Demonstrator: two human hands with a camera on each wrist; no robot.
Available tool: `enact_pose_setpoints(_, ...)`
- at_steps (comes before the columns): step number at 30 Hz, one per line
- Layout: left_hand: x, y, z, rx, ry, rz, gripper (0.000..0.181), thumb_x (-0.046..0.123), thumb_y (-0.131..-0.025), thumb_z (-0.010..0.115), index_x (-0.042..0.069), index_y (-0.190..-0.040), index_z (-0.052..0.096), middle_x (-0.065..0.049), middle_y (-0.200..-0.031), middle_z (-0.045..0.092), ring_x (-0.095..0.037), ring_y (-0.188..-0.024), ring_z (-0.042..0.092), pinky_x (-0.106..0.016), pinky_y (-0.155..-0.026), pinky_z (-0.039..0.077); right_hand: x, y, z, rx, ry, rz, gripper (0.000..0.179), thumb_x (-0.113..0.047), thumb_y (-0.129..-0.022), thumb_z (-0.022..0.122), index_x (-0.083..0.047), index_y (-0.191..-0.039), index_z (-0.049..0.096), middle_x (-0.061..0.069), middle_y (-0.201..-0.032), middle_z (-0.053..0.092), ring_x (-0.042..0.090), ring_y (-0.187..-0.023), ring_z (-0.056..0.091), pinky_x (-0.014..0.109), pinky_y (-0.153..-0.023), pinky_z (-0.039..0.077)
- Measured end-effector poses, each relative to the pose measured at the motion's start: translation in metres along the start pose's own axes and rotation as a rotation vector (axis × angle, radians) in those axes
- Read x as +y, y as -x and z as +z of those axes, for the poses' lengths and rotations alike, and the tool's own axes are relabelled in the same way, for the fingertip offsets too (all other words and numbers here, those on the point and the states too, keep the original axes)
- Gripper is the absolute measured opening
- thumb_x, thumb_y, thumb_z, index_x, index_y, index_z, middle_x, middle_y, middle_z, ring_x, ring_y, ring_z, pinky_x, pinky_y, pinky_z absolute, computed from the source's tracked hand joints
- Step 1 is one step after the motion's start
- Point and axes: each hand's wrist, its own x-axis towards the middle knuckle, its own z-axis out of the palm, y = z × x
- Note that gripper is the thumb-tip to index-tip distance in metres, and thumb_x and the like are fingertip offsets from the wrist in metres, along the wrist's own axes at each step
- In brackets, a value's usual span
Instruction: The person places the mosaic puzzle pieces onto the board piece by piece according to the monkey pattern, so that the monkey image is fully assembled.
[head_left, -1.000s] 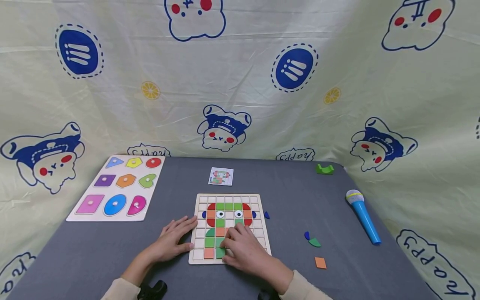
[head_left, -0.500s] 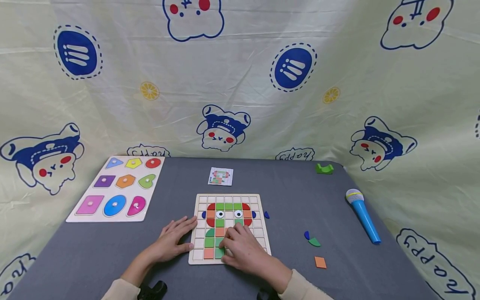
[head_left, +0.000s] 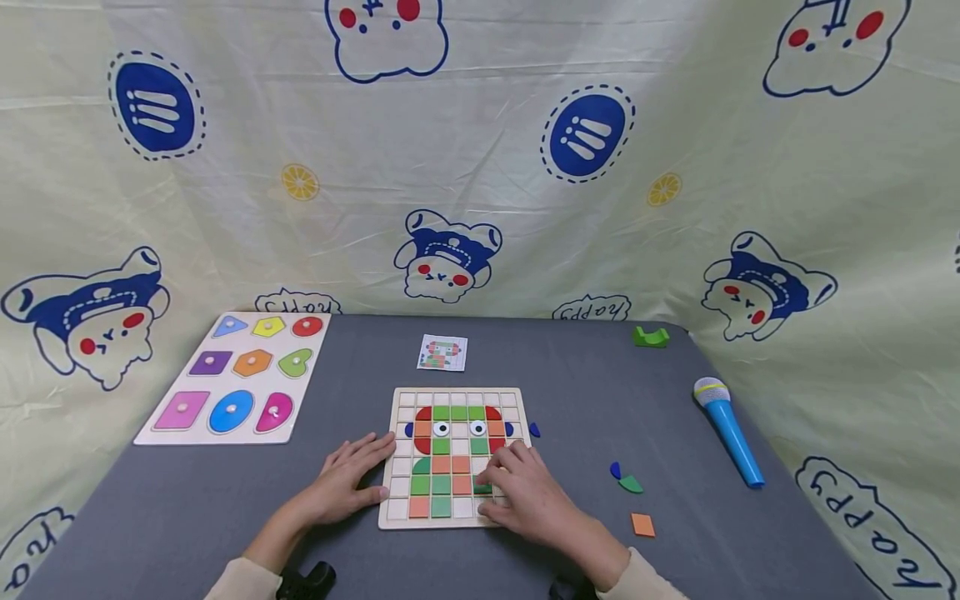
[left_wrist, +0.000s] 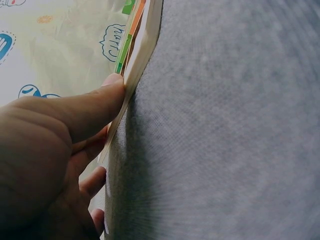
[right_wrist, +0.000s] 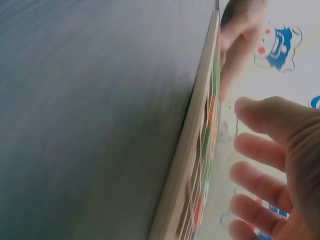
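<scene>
A wooden grid board lies on the grey table, with coloured tiles forming a figure with two eye pieces. At its left edge rests my left hand, fingers spread; in the left wrist view the thumb touches the board's side. My right hand is over the lower right of the board, its fingertips by a dark green piece, partly covered. From the right wrist view, the thumb and fingers of the right hand stand apart with nothing seen between them.
Right of the board lie blue pieces, a green quarter piece, an orange square and a toy microphone. Behind are a pattern card and a green block. A shape puzzle lies left.
My right hand has shifted right across the board, uncovering orange tiles and the dark green piece near its fingertips. The left hand has stayed at the board's edge.
</scene>
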Motion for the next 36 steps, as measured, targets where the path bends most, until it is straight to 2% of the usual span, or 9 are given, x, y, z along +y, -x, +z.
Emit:
enact_pose_setpoints(6,0.001,0.000,-0.001,-0.006,0.007,0.000,0.066,0.029,-0.087,0.066,0.008,-0.144,0.040,-0.008,-0.153,0.034,-0.039,-0.143,0.021,-0.065,-0.111,0.004,0.029,0.026,-0.016,0.019,-0.002,0.071,0.024,-0.034,-0.074,0.078,-0.025,-0.095,0.071,-0.013,-0.091,0.053,0.005,-0.091,0.039,0.032,-0.080,0.036)
enact_pose_setpoints(14,0.000,0.000,0.000,-0.013,0.007,-0.002,0.066,0.029,-0.087,0.065,0.009,-0.144,0.039,-0.009,-0.153,0.034,-0.039,-0.143,0.020,-0.065,-0.111,0.004,0.065,0.066,-0.036,0.009,0.095,0.173,0.030,-0.036,-0.068,0.082,-0.026,-0.094,0.071,-0.016,-0.090,0.052,0.004,-0.088,0.040,0.033,-0.078,0.038)
enact_pose_setpoints(19,-0.001,0.000,0.000,-0.016,0.008,-0.001,0.067,0.028,-0.087,0.066,0.009,-0.144,0.038,-0.009,-0.153,0.034,-0.039,-0.143,0.020,-0.065,-0.111,0.005,0.083,0.090,-0.042,0.027,0.121,0.198,0.031,-0.035,-0.067,0.083,-0.027,-0.094,0.070,-0.017,-0.089,0.052,0.003,-0.087,0.040,0.032,-0.076,0.039)
enact_pose_setpoints(30,-0.002,0.001,0.000,-0.012,0.003,0.001,0.066,0.029,-0.087,0.065,0.009,-0.144,0.039,-0.009,-0.153,0.034,-0.039,-0.143,0.021,-0.066,-0.110,0.006,0.111,0.130,-0.047,0.115,0.156,0.169,0.033,-0.035,-0.064,0.084,-0.033,-0.093,0.068,-0.022,-0.089,0.053,-0.002,-0.083,0.040,0.029,-0.070,0.038)
enact_pose_setpoints(33,-0.002,0.001,0.000,-0.011,-0.004,0.003,0.066,0.029,-0.087,0.065,0.009,-0.144,0.039,-0.009,-0.153,0.034,-0.039,-0.143,0.021,-0.066,-0.110,0.006,0.115,0.136,-0.049,0.095,0.162,0.203,0.031,-0.037,-0.064,0.084,-0.034,-0.091,0.068,-0.023,-0.088,0.052,-0.001,-0.084,0.042,0.029,-0.070,0.038)
enact_pose_setpoints(36,-0.003,0.001,0.000,-0.016,-0.002,-0.001,0.066,0.029,-0.087,0.065,0.010,-0.144,0.039,-0.008,-0.153,0.034,-0.039,-0.143,0.021,-0.066,-0.110,0.006,0.118,0.139,-0.052,0.013,0.143,0.272,0.029,-0.040,-0.067,0.081,-0.035,-0.092,0.068,-0.023,-0.089,0.052,0.001,-0.085,0.043,0.028,-0.071,0.038)
